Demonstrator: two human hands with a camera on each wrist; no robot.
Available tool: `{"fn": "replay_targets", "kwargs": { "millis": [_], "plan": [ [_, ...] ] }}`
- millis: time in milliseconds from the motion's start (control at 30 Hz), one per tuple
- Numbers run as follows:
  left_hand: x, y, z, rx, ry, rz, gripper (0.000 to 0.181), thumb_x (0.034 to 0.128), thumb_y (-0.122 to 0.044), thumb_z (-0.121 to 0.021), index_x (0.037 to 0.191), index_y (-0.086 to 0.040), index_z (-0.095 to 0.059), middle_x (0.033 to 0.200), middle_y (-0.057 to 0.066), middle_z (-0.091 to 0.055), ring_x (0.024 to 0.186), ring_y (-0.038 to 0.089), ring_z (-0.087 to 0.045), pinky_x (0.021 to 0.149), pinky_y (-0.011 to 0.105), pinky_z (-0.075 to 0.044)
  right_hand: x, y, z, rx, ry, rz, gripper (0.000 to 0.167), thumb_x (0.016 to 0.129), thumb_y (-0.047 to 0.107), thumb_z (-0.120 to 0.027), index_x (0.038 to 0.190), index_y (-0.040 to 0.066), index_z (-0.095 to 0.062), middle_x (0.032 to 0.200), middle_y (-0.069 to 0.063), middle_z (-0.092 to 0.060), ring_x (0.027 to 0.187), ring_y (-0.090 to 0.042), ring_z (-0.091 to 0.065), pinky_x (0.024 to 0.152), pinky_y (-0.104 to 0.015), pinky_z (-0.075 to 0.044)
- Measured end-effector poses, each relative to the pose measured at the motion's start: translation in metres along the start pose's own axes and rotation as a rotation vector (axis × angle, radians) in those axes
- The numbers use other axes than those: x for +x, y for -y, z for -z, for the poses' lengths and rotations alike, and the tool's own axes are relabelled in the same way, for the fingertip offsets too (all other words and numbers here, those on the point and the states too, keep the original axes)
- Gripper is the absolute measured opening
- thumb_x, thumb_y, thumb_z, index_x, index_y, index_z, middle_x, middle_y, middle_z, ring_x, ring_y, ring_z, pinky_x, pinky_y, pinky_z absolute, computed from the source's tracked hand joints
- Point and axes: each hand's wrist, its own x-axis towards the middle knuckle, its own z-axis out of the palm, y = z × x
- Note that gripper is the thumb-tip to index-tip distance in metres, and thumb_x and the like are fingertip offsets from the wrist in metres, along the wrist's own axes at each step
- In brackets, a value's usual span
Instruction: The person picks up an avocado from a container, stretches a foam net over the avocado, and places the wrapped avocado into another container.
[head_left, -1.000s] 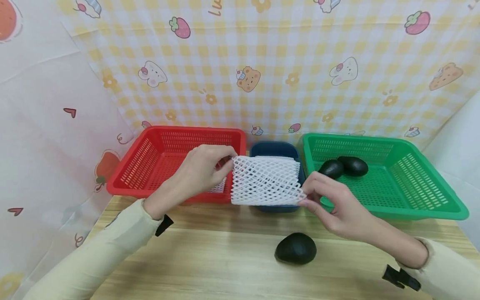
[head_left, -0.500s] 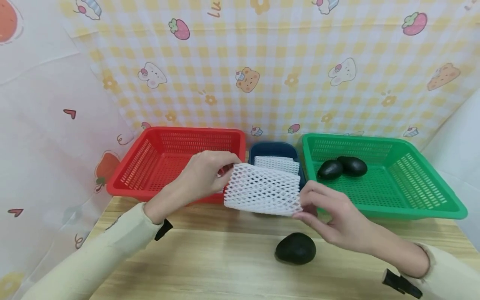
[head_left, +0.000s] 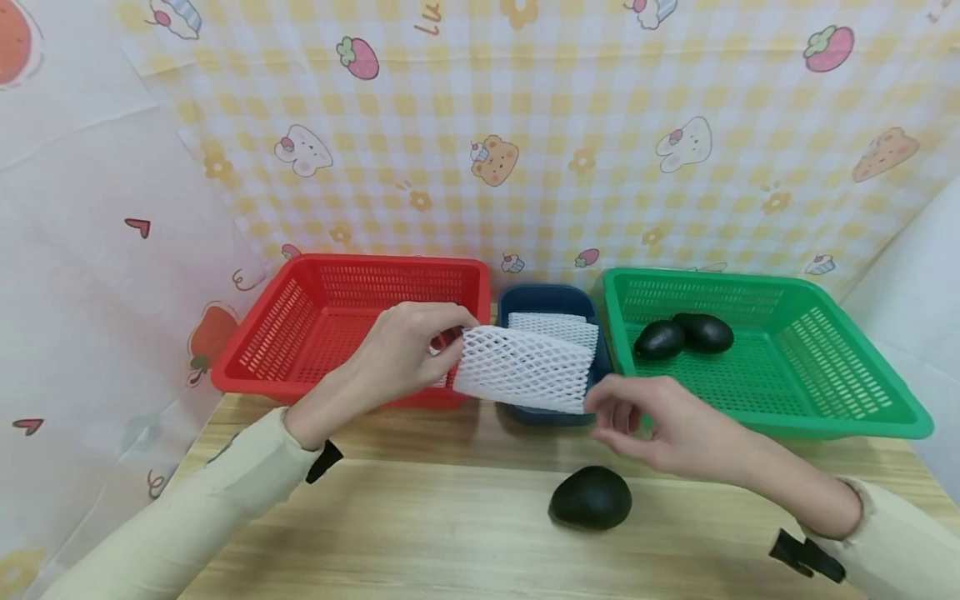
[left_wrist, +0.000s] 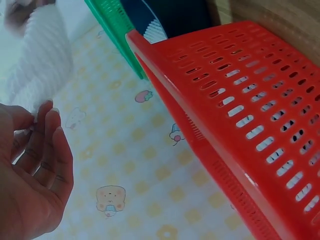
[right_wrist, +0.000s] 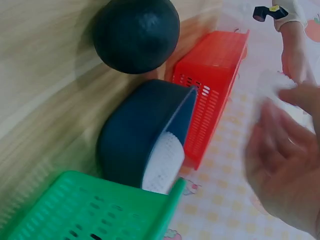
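White foam fruit net (head_left: 525,367) pinched in the left hand (head_left: 405,346).
Head view: the net partly hides the navy bin (head_left: 551,290); the right hand (head_left: 663,425), fingers bent, is at its other end, hold unclear. An avocado (head_left: 592,498) lies nearer. Left wrist: thumb and fingertips meet on the net, apart from the red basket (left_wrist: 190,112). Right wrist: right fingers blurred.

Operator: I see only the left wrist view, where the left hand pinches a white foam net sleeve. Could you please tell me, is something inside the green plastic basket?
Observer: Yes, the head view shows two dark, oval avocados in the green, perforated plastic basket.
Operator: Thank you. And on the pale wooden table, is there some fruit in front of the basket row?
Observer: Yes, a single dark avocado lies there; in the head view it appears below the sleeve.
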Motion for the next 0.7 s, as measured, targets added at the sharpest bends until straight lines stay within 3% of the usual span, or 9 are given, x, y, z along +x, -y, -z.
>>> {"fn": "replay_targets", "kwargs": {
  "millis": [133,267,467,700],
  "plan": [
    [-0.001,0.002,-0.003,-0.010,-0.004,-0.005,0.028,0.0822,-0.009,-0.085,0.108,-0.006,-0.073,0.100,0.005,-0.073,0.075,0.012,-0.064,0.064,0.026,-0.055,-0.003,-0.001,-0.006,-0.072,0.304,-0.067,0.030,0.092,0.025,-0.078,0.119,0.025,-0.066,0.111,0.015,-0.061,0.096,-0.006,-0.061,0.078,-0.030,-0.055],
    [-0.002,0.003,-0.006,-0.018,-0.003,-0.013,0.028,0.0825,-0.008,-0.085,0.108,-0.006,-0.073,0.099,0.005,-0.073,0.076,0.013,-0.065,0.065,0.027,-0.056,-0.007,0.001,-0.012,-0.148,0.479,-0.115,0.051,0.085,0.036,-0.084,0.130,0.028,-0.062,0.128,0.013,-0.054,0.114,-0.010,-0.054,0.092,-0.035,-0.051],
    [-0.005,0.004,-0.010,-0.048,0.023,-0.012,0.029,0.0825,-0.008,-0.085,0.109,-0.006,-0.073,0.101,0.005,-0.073,0.078,0.014,-0.067,0.067,0.028,-0.057,-0.008,-0.004,-0.019,-0.158,0.581,-0.188,0.074,0.078,0.033,-0.090,0.141,0.024,-0.054,0.138,0.008,-0.048,0.123,-0.014,-0.049,0.097,-0.038,-0.049],
    [-0.006,0.006,-0.017,-0.069,0.033,-0.026,0.030,0.0822,-0.010,-0.086,0.110,-0.007,-0.074,0.101,0.004,-0.073,0.078,0.012,-0.064,0.067,0.024,-0.055,-0.011,-0.011,-0.027,-0.161,0.601,-0.193,0.074,0.077,0.027,-0.092,0.141,0.023,-0.055,0.135,0.006,-0.050,0.117,-0.013,-0.053,0.092,-0.036,-0.051]
  ]
}}
